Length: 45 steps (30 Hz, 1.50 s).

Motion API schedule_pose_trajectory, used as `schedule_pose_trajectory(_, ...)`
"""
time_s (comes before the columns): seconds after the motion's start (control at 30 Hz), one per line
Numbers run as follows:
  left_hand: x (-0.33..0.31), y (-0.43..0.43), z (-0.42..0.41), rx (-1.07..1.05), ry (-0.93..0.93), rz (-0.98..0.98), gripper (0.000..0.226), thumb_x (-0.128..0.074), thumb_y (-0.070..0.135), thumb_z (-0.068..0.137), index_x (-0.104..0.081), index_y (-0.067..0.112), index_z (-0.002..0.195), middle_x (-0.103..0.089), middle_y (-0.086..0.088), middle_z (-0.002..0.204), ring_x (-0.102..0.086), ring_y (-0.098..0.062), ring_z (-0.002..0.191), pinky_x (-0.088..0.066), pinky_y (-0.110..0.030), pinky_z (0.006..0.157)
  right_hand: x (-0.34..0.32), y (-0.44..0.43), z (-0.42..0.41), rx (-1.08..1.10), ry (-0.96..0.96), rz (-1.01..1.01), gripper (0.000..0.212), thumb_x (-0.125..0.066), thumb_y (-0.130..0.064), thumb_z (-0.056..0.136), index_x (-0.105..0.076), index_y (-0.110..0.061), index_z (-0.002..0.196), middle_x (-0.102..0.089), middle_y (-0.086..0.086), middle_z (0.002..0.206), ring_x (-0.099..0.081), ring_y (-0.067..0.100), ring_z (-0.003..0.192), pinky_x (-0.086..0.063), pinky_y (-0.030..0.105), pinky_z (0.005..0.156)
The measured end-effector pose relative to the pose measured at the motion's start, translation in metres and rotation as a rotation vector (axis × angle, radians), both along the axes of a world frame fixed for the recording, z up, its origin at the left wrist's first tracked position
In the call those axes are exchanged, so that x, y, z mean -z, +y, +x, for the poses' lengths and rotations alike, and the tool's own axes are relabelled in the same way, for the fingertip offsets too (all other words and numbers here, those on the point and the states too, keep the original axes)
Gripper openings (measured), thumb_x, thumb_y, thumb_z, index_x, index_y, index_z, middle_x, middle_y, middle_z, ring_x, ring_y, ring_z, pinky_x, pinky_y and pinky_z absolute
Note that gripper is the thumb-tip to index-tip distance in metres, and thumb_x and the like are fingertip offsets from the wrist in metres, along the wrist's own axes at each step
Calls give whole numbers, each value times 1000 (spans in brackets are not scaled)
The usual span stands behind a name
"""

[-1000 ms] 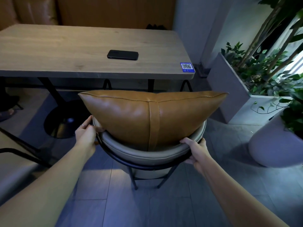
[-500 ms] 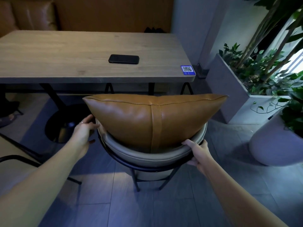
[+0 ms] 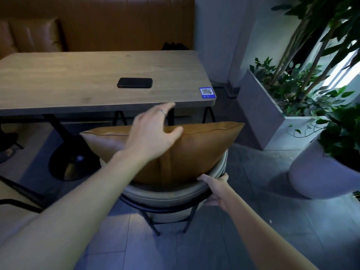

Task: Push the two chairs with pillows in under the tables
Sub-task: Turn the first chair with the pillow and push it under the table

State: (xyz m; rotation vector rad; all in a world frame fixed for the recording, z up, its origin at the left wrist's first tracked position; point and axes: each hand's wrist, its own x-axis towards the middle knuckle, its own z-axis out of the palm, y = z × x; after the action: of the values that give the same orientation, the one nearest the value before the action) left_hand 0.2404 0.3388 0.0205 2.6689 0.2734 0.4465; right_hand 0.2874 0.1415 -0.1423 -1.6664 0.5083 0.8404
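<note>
tan leather pillow, chair short of the surface

tan pillow (image 3: 194, 149) stands upright on the chair (image 3: 167, 193), just short of the wooden surface (image 3: 78, 84). left hand (image 3: 153, 137) hovers over the pillow's top edge, fingers spread wide, gripping nothing. right hand (image 3: 216, 189) is wrapped around the chair's back rim. black phone (image 3: 134, 83) lies on the surface.
</note>
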Motion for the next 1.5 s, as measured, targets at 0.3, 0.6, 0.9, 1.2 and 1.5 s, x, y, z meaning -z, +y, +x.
schedule_pose_trajectory(0.3,49,-66,60,134,356,195,115,-57,88,56,-14,44,153,-25,1,164,-20,-27,150,-13,-52,118,8,-22,25,-10,74,122,97,-86,-25,74,-23,-26,148,-57,14,123,-65,39,106,-61,58,89)
schedule_pose_trajectory(0.6,69,-80,68,24,266,341,102,-63,78,67,-20,40,150,-38,-2,153,-34,-30,140,-22,-57,113,12,-28,40,-10,18,129,85,-86,-25,72,-36,-13,139,-60,14,122,-67,34,104,-65,47,72)
schedule_pose_trajectory(0.9,74,-81,64,9,240,334,98,-60,79,70,-20,41,151,-38,-1,154,-35,-28,140,-24,-56,112,6,-44,59,57,7,230,111,-76,-22,79,-7,-35,165,-42,13,158,-46,36,139,-45,66,108)
schedule_pose_trajectory(1.2,77,-79,61,20,203,338,95,-57,77,72,-19,41,152,-35,0,155,-32,-27,141,-20,-56,114,10,-46,69,82,33,333,108,-75,-8,80,-16,-40,165,-50,15,149,-56,40,129,-57,64,95)
schedule_pose_trajectory(1.5,77,-71,55,21,184,358,96,-59,77,71,-21,42,152,-36,1,155,-33,-26,141,-22,-55,114,12,-41,56,153,16,377,116,-84,-13,72,-20,-39,165,-45,12,161,-48,39,142,-55,68,96)
